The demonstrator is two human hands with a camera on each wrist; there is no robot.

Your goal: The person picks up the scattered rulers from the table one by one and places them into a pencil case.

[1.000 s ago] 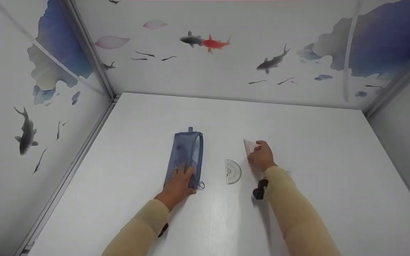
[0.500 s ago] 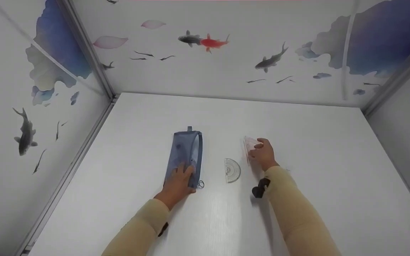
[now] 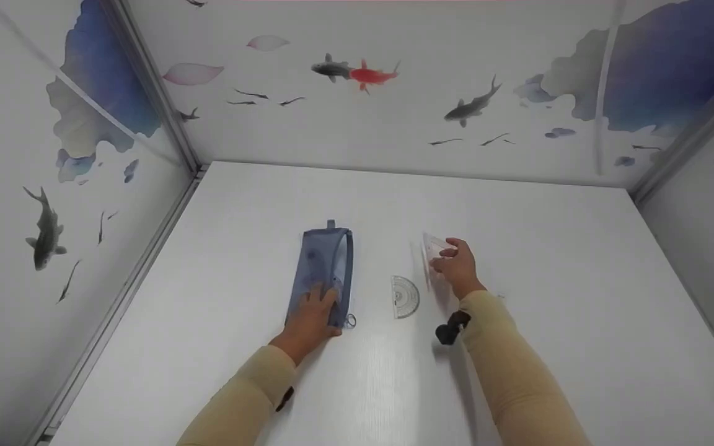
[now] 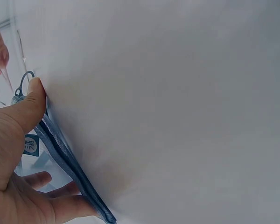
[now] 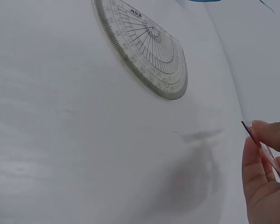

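My left hand (image 3: 307, 319) rests on the lower part of a blue see-through pencil case (image 3: 320, 251), fingers spread over it. In the left wrist view its thumb reaches the case's end by a zip-pull loop (image 4: 26, 80), and the other fingers lie along the zip edge. My right hand (image 3: 459, 266) pinches a clear pinkish set square (image 3: 434, 245) between thumb and fingers. The set square is tilted, with a shadow beside it, and the hand covers part of it. Between the hands, a clear half-round protractor (image 3: 405, 298) lies flat on the table; the right wrist view shows its printed scale.
A white table (image 3: 357, 396) carries everything. Walls printed with fish stand at its back and sides, with a metal corner post (image 3: 165, 93) at the left. A black wrist device (image 3: 452, 328) hangs under the right sleeve.
The right hand has moved slightly away from me with the set square, which now stands apart from its shadow. The left hand, pencil case and protractor have stayed in place.
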